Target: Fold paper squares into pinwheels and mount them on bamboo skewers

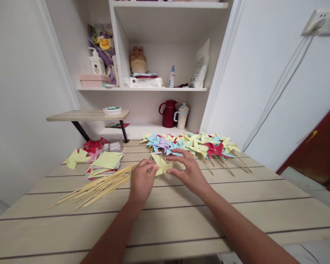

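Observation:
A pale yellow paper pinwheel (161,165) is held up above the middle of the table. My left hand (143,178) pinches its left side between thumb and fingers. At its right side is my right hand (189,171), fingers spread and curved, the thumb tip close to a blade; whether it touches the paper I cannot tell. Left of my left hand lies a bundle of thin wooden sticks (99,187). Behind the sticks is a stack of coloured paper squares (106,163), pale yellow on top.
Many finished pinwheels on sticks (203,146) lie at the back right. A loose yellow pinwheel (76,158), red folded paper (95,146) and a clear plastic box (112,146) lie back left. Behind stand a small raised shelf (88,115), a red jug (169,114) and a cup (183,116).

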Motion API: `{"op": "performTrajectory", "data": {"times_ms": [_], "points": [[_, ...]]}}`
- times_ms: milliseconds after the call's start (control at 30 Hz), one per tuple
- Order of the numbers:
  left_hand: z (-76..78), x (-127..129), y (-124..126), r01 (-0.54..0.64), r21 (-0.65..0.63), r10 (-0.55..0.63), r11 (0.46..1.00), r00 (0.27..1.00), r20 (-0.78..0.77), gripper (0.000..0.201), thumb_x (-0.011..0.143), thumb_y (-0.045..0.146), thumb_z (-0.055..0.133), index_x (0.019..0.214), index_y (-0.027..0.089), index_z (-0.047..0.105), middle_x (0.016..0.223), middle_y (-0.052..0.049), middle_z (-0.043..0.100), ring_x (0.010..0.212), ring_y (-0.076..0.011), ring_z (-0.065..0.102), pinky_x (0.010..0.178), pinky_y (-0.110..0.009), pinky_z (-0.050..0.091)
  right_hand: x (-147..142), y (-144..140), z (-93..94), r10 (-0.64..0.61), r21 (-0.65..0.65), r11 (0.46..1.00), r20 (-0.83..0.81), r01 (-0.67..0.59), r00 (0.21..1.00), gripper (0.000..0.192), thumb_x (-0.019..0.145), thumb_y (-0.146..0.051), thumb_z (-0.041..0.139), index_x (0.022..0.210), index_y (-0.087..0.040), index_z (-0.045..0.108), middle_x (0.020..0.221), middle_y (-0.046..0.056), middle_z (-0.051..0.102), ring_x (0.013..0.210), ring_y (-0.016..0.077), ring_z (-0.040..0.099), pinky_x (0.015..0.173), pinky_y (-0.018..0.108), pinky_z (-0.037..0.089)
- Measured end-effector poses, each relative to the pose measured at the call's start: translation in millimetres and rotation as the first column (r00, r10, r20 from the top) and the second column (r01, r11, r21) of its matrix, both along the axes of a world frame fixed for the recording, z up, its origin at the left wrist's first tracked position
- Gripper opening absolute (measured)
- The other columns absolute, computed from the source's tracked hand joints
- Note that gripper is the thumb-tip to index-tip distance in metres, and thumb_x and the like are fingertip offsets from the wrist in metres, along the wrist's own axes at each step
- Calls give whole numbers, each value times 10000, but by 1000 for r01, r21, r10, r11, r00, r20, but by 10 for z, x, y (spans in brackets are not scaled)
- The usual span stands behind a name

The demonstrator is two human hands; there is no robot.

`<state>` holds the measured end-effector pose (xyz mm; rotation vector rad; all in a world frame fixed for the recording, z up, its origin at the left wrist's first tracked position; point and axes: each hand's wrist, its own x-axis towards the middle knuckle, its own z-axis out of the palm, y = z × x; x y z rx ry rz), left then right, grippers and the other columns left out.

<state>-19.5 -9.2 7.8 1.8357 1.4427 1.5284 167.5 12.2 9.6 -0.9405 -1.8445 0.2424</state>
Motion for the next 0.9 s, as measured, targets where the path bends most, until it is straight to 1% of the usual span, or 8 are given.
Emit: {"op": "performTrajectory", "data": {"times_ms": [133, 267, 400, 500, 667, 767, 833, 900], "points": [[-26, 16, -23, -5, 111, 33, 994, 967, -253, 159, 851, 236, 625, 770, 263, 760, 901, -35, 726, 882, -228, 612, 926, -387, 324, -28, 8, -41, 8, 13, 1000, 56, -8, 998, 206, 710, -282, 832, 897, -292, 747, 1207, 59, 663, 1162, 306, 555, 1003, 530, 389], [-17, 38, -53, 37, 187, 46, 982, 907, -418, 168, 873, 189, 606, 813, 262, 744, 925, -24, 738, 891, -207, 632, 962, -402, 292, -42, -2, -30, 19, 51, 998, 112, -24, 994, 110, 735, -253, 811, 813, -258, 733, 1183, 58, 690, 1126, 292, 578, 979, 505, 399], [-18, 64, -79, 64, 276, 80, 959, 873, -481, 184, 887, 147, 584, 814, 249, 718, 898, 0, 733, 867, -180, 645, 985, -410, 298, -41, -1, -25, 20, 94, 995, 145, -34, 989, 134, 758, -214, 791, 676, -220, 685, 1076, 52, 732, 1041, 272, 609, 958, 481, 404], [-38, 78, -76, 64, 327, 110, 943, 865, -489, 179, 894, 152, 585, 798, 243, 707, 876, 9, 728, 846, -170, 647, 980, -413, 311, -47, -8, -37, 35, 86, 995, 134, -47, 990, 79, 773, -189, 772, 749, -224, 706, 1030, 51, 742, 1025, 265, 608, 954, 470, 402], [-58, 101, -69, 12, 349, 152, 937, 886, -438, 150, 892, 199, 608, 807, 254, 719, 870, 0, 725, 842, -185, 648, 1002, -439, 313, -96, -51, -25, 87, -49, 995, -3, -87, 996, 21, 794, -235, 727, 804, -220, 737, 950, 62, 732, 976, 257, 603, 892, 422, 433], [-26, 100, -83, -92, 358, 216, 929, 920, -326, 169, 897, 290, 608, 1016, 273, 726, 995, -42, 708, 971, -234, 626, 1004, -462, 332, -117, -54, 3, 85, -214, 969, -192, -127, 978, 52, 755, -250, 728, 774, -206, 749, 885, 56, 725, 933, 247, 611, 850, 387, 447], [0, 86, -86, -203, 336, 267, 920, 951, -158, 367, 898, 367, 597, 1252, 277, 631, 1143, -84, 657, 1107, -269, 575, 1010, -469, 353, -116, -39, 18, 48, -376, 902, -404, -214, 913, 125, 718, -282, 751, 797, -185, 757, 873, 62, 734, 856, 234, 631, 783, 362, 464], [7, 74, -73, -285, 240, 276, 928, 959, 71, 560, 888, 443, 592, 1409, 265, 485, 1257, -116, 591, 1184, -277, 532, 1015, -458, 377, -109, -18, 28, -18, -475, 804, -620, -358, 784, 209, 668, -311, 793, 809, -160, 758, 832, 69, 746, 734, 203, 638, 694, 328, 469]]}}
